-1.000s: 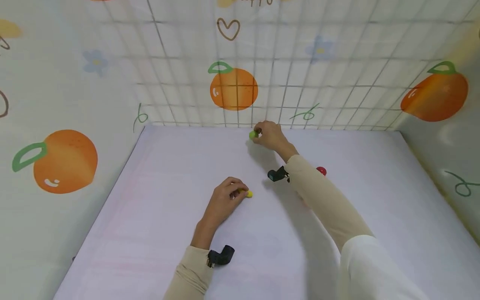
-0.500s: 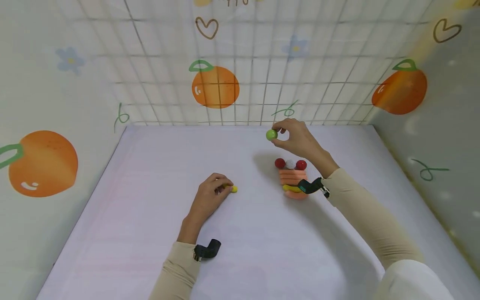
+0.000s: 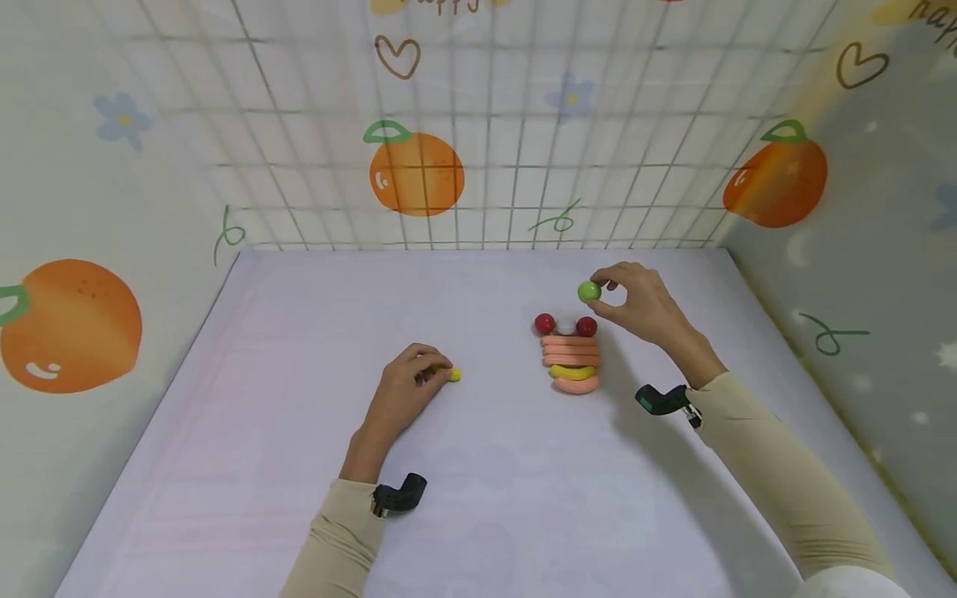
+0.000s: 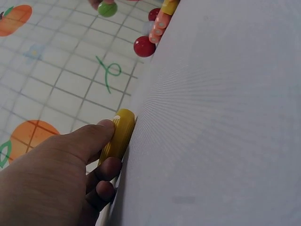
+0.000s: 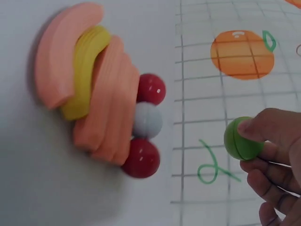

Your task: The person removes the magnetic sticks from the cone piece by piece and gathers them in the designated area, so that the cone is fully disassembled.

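In the head view my right hand (image 3: 645, 309) pinches a green ball (image 3: 589, 291) between thumb and fingers, raised above the table. The right wrist view shows a groove round this green ball (image 5: 235, 141). My left hand (image 3: 404, 386) rests low on the table and grips a ridged yellow piece (image 4: 121, 136), partly hidden by the fingers. Just below the green ball lies a group: two red balls (image 3: 544, 324) with a white ball (image 3: 566, 326) between them, several salmon-pink bars (image 3: 571, 350), a yellow curved piece (image 3: 573, 373) and a pink curved piece (image 3: 576, 385).
The white table (image 3: 478, 507) is enclosed by a back wall covering (image 3: 478, 124) with a grid and printed oranges, plus side panels to the left and right. A black wrist camera (image 3: 661, 400) sits on the right sleeve; another wrist camera (image 3: 401, 494) sits on the left.
My right hand has brought the green ball from the table's far edge rightward and nearer, uncovering the group of pieces. The head view has turned right. My left hand keeps its grip on the yellow piece.
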`<move>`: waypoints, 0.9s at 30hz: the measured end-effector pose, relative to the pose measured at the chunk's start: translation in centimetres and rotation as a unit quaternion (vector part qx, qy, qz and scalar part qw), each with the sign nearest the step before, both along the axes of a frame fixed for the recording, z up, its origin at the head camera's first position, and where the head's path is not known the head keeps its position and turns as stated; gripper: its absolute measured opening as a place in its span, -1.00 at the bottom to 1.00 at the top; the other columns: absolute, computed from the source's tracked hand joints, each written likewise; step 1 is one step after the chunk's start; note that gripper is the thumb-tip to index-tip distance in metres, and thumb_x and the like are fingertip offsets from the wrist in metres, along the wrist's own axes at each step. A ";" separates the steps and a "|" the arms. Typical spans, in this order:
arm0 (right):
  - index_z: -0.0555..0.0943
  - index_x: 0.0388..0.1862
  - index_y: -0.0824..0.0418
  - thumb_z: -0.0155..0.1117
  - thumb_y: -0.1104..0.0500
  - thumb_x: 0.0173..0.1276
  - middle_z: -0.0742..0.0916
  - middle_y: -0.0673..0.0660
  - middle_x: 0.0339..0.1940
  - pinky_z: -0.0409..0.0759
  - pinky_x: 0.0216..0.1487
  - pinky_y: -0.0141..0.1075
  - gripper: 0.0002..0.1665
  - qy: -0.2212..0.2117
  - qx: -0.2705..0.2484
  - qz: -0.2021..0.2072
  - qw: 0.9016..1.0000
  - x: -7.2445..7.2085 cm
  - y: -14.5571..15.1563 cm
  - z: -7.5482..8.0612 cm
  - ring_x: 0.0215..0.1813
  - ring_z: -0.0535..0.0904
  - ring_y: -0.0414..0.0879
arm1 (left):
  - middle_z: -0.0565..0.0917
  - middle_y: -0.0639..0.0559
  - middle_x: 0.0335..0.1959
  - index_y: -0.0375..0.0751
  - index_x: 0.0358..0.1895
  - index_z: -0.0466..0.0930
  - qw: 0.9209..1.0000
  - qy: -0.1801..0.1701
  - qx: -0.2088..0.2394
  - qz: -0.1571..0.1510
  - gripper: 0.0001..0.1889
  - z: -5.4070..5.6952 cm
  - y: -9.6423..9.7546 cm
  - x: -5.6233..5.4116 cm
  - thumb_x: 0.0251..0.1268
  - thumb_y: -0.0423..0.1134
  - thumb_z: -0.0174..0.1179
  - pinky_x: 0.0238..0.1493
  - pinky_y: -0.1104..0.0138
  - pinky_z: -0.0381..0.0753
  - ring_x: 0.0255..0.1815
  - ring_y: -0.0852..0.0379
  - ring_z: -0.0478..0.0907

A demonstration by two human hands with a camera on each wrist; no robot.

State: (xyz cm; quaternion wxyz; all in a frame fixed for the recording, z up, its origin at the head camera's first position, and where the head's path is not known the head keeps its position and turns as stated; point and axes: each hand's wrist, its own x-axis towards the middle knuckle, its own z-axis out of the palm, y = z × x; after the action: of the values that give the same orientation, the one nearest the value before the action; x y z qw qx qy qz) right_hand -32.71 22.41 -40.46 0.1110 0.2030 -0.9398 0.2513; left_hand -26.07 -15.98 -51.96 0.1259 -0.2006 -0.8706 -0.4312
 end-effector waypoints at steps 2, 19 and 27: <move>0.67 0.01 0.25 0.50 0.21 0.23 0.69 0.17 -0.06 0.35 0.04 0.08 -0.63 -0.003 -0.001 -0.007 1.000 0.1 0.7 -0.5 -0.03 0.50 0.09 | 0.59 0.22 -0.07 -0.03 -0.15 0.76 1.000 -0.002 -0.002 0.002 -0.91 0.1 0.0 0.0 0.32 -0.21 0.37 -0.28 0.36 0.53 -0.28 0.26 0.50; 0.66 0.04 0.26 0.49 0.19 0.26 0.68 0.20 -0.05 0.27 0.10 0.18 -0.61 -0.079 0.009 -0.044 0.996 0.3 3.2 -4.9 0.03 0.51 0.19 | 0.60 0.20 -0.07 -0.06 -0.16 0.76 1.000 0.004 -0.004 0.006 -0.91 -0.3 -0.7 0.7 0.30 -0.25 0.38 -0.29 0.37 0.54 -0.27 0.24 0.51; 0.66 0.03 0.29 0.47 0.20 0.27 0.69 0.23 -0.06 0.32 0.04 0.16 -0.63 -0.087 0.029 -0.052 0.994 0.3 4.2 -5.5 0.01 0.52 0.21 | 0.59 0.22 -0.06 -0.02 -0.16 0.75 1.000 0.011 0.000 -0.004 -0.91 -0.1 0.0 0.0 0.31 -0.22 0.38 -0.27 0.36 0.55 -0.27 0.26 0.51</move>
State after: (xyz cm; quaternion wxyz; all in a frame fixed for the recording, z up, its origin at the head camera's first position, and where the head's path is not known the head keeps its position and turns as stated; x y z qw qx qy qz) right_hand -32.45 26.57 -45.95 0.0360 0.1342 -0.9621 0.2346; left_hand -26.07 -15.97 -52.09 0.1344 -0.2086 -0.8683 -0.4296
